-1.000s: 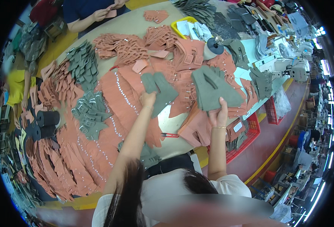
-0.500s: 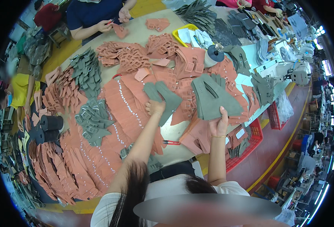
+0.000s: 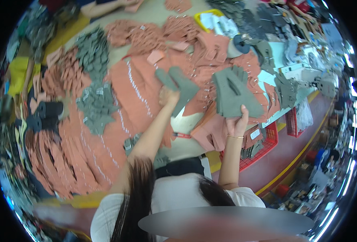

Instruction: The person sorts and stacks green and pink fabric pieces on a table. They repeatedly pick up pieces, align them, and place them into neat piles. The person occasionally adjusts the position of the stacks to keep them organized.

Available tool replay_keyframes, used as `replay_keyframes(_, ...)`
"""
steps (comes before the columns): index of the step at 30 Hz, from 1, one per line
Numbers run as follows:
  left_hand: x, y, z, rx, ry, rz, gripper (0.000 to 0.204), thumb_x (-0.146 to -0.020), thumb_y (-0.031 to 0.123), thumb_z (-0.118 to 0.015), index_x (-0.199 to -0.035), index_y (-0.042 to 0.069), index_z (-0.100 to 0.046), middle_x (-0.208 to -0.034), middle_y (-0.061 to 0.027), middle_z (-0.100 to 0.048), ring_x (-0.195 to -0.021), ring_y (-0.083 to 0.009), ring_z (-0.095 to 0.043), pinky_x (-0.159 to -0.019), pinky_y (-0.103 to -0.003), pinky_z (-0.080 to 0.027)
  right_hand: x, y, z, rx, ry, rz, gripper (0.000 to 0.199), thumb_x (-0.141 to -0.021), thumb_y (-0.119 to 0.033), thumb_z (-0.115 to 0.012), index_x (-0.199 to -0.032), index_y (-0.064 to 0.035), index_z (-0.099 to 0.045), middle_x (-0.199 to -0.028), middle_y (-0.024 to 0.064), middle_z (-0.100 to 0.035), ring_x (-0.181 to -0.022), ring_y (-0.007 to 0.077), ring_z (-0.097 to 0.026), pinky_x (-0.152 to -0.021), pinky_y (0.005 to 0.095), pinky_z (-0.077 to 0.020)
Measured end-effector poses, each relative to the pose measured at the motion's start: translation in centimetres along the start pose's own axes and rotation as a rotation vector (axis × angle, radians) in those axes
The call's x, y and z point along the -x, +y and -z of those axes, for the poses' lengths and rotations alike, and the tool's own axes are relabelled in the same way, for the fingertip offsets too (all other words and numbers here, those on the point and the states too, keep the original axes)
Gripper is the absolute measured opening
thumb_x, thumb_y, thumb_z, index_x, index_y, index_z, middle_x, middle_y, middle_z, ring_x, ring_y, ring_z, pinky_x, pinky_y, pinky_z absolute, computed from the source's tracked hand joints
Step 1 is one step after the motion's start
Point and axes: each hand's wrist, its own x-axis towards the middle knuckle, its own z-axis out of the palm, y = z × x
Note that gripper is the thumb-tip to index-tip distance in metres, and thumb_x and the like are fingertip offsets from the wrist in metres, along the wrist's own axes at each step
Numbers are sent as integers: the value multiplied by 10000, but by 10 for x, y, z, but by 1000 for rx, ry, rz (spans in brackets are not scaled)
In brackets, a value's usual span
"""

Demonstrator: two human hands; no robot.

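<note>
My left hand (image 3: 169,97) is closed on a grey-green cut piece (image 3: 184,86), V-shaped with two prongs, held above the salmon-coloured pieces. In my right hand (image 3: 238,122) is a stack of similar grey-green pieces (image 3: 247,101) with a long slot, gripped at its near edge with the thumb on top. The two hands are apart, and the stack lies to the right of the single piece. Below them on the table is a pair of red-handled thread snips (image 3: 181,135). Salmon pieces with slots (image 3: 211,135) sit just under my right hand. Motion blurs the finer detail.
Salmon strips (image 3: 138,88) with rows of white marks cover the table's left side. Grey-green buckled pieces (image 3: 95,107) lie on them. A red basket (image 3: 270,139) stands at the right, a yellow tray (image 3: 202,20) and a thread cone (image 3: 236,47) farther back. Co-workers sit across and left.
The whole view has shifted, so the table appears higher in the picture. Both hands keep their hold on the grey-green pieces and have barely moved relative to the table.
</note>
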Motion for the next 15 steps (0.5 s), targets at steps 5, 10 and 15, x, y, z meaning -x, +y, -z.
replay_keyframes(5,49,9,-4,-165,147,-190,730,-700,220,-683,-1317,79,-319,-1186,-183,-460,-1132,-353,-475,-913,-489,-393,1,-2,1,45,-74,-52,515,-833,-120,-560,-1299,-6,-373,-1297,113,-467,-1179,256,-471,-996,453,-402)
replay_keyframes(10,62,2,3,-137,22,-372,694,-729,93,-602,-1346,113,-285,-1134,-230,-475,-1012,-404,-546,-804,-497,-460,2,4,-6,46,-53,-47,545,-832,-116,-556,-1320,1,-344,-1302,128,-462,-1185,264,-468,-1000,460,-402)
replay_keyframes(15,46,2,30,-29,-103,-439,647,-749,68,-587,-1333,85,-310,-1061,-271,-533,-1011,-391,-557,-810,-468,-464,0,9,-10,16,-90,-66,516,-837,-127,-566,-1302,-12,-375,-1298,126,-474,-1169,278,-485,-967,480,-422)
